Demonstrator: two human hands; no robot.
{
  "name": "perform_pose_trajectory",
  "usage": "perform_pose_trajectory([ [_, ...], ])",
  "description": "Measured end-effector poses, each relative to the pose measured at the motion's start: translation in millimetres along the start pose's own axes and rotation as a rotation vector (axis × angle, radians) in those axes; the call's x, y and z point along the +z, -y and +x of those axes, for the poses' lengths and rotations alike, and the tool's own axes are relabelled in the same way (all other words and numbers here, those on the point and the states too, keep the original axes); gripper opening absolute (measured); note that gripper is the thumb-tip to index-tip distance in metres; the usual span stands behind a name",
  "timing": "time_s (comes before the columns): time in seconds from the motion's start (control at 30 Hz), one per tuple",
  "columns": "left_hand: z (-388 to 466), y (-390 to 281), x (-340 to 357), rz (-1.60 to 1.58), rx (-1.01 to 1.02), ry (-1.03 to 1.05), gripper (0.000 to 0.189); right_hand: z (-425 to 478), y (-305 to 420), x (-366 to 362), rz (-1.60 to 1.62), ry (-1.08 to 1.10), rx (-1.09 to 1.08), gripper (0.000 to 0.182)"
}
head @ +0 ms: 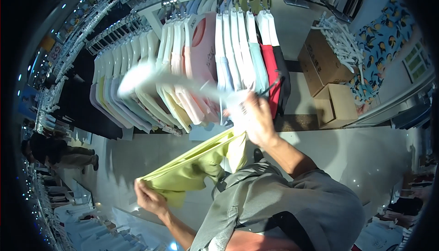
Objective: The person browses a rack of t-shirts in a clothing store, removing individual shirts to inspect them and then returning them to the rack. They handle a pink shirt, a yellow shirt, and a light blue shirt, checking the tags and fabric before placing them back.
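My left hand grips one end of a yellow-green garment by its edge, low and left of centre. The garment is stretched up to my right hand, which holds its other end together with a white hanger that is blurred. A tag with printed marks shows beside my right fingers. The hanger's broad end reaches left, in front of the clothes on the rack. Its dark hook points to the right of my right hand. My right fingers are partly hidden by glare.
A rack of hanging clothes spans the far side. Right of it, a cardboard box carries a pile of white hangers, with an open box nearer. A person stands at the left. Folded clothes lie at the lower left.
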State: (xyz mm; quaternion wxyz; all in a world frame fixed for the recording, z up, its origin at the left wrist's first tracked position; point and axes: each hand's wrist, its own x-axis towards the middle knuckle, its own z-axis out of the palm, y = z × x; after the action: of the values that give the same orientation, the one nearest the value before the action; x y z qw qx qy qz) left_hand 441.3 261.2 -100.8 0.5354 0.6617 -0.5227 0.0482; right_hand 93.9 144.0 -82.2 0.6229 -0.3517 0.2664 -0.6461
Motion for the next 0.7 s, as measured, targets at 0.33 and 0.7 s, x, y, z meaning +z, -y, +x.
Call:
perform_pose_trajectory([
  [0.33,-4,-4,-10,-0.151,0.103,0.215,0.023,44,157,-83,0.398,0.031,-0.516,0.052],
  [0.7,10,4,-6,-0.218,0.156,0.281,0.016,66,228,-92,-0.098,0.257,-0.434,0.053],
])
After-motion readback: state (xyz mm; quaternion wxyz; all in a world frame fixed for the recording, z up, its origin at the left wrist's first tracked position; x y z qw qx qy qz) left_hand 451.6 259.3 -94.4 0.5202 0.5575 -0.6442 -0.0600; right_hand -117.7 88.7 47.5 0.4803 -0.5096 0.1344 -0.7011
